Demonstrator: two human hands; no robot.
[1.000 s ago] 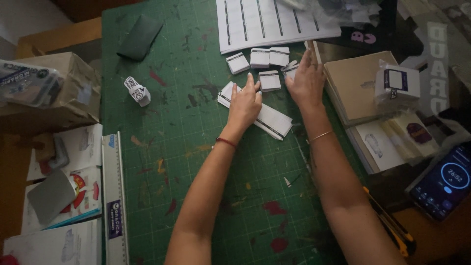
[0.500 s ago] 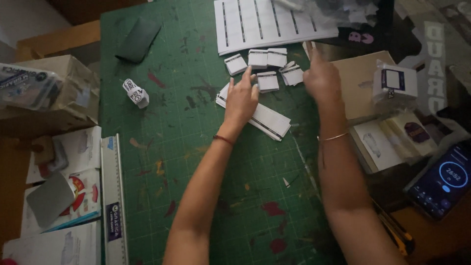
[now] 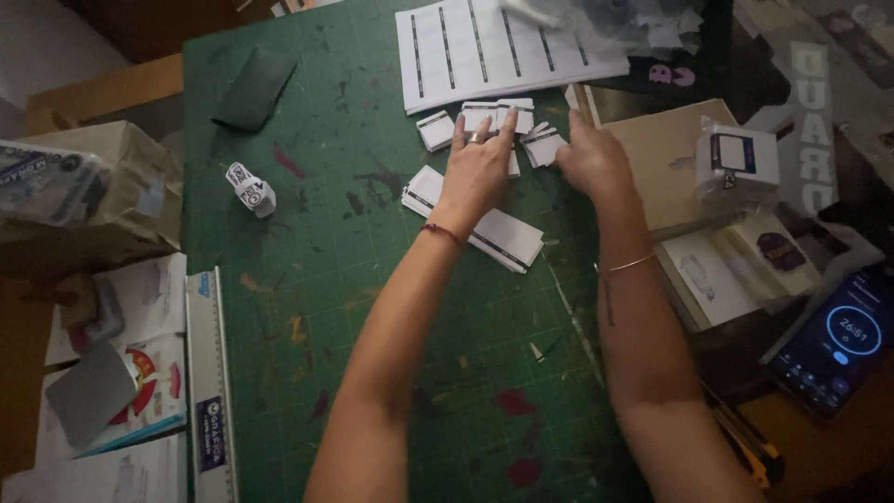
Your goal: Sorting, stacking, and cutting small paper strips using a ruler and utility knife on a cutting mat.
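My left hand (image 3: 480, 166) lies flat on the green cutting mat (image 3: 317, 279), fingers spread, fingertips on two small white paper cards (image 3: 494, 114). My right hand (image 3: 591, 158) rests just to the right, fingers curled over other small cards (image 3: 543, 145) near the mat's right edge; whether it grips one I cannot tell. A further card (image 3: 435, 129) lies left of my left hand. Longer white paper strips (image 3: 503, 237) lie under and below my left wrist. A white sheet with dark stripes (image 3: 494, 47) lies at the top of the mat.
A folded white paper box (image 3: 250, 189) and a dark pad (image 3: 253, 88) sit on the mat's left part. A metal ruler (image 3: 212, 391) runs along its left edge. A cardboard board (image 3: 670, 158), a small white box (image 3: 738, 166), and a phone (image 3: 838, 340) lie at right.
My left hand has slid upward from the long strips to the small cards. My right hand has come left and down onto the cards beside it.
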